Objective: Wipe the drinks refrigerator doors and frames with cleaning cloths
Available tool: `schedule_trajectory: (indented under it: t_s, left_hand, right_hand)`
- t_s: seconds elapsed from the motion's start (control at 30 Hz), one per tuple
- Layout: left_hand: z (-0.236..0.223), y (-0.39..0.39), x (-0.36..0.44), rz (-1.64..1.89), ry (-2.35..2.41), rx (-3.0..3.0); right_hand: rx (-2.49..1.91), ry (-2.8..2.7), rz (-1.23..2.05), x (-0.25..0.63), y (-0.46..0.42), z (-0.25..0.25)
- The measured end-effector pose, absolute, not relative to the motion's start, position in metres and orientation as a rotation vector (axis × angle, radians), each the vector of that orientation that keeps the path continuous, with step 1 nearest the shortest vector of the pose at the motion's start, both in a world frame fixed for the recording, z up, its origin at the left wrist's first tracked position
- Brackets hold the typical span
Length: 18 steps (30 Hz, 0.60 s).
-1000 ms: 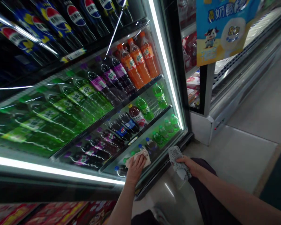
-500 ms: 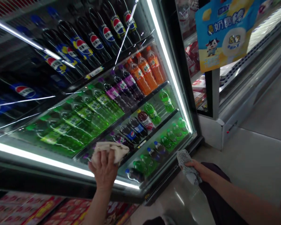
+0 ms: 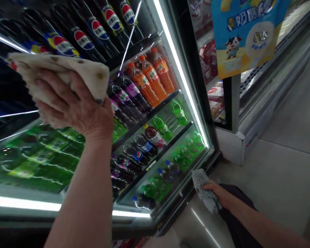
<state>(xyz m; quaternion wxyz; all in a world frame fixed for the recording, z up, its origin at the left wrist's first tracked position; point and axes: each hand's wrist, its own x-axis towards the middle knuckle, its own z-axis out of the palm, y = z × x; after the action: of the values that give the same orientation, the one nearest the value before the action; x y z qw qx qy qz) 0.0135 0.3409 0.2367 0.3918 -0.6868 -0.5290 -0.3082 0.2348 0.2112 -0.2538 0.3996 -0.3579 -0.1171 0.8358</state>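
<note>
A beige cloth (image 3: 67, 74) is gripped in the left hand (image 3: 72, 106), now raised from the lower glass to the cooler door's (image 3: 155, 113) upper-left part. A patterned cloth (image 3: 204, 189) stays clutched by the right hand (image 3: 217, 193) near the door's bottom-right corner.

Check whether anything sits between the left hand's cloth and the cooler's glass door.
Nothing visible does. The left hand presses the beige cloth flat toward the glass door; the bottles stand behind the glass. The right hand holds a speckled cloth low, well apart.
</note>
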Motion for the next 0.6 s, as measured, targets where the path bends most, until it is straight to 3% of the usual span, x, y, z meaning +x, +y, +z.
schedule_trajectory:
  t_s: [0.33,0.6]
  left_hand:
    - [0.084,0.385,0.064,-0.440,-1.228,-2.025]
    - [-0.109,0.351,0.040,-0.001,-0.896,-2.223]
  right_hand:
    - [-0.900,-0.233,2.100,0.243,0.211,-0.255]
    - [-0.895,-0.222,2.084,0.241,0.215,-0.259]
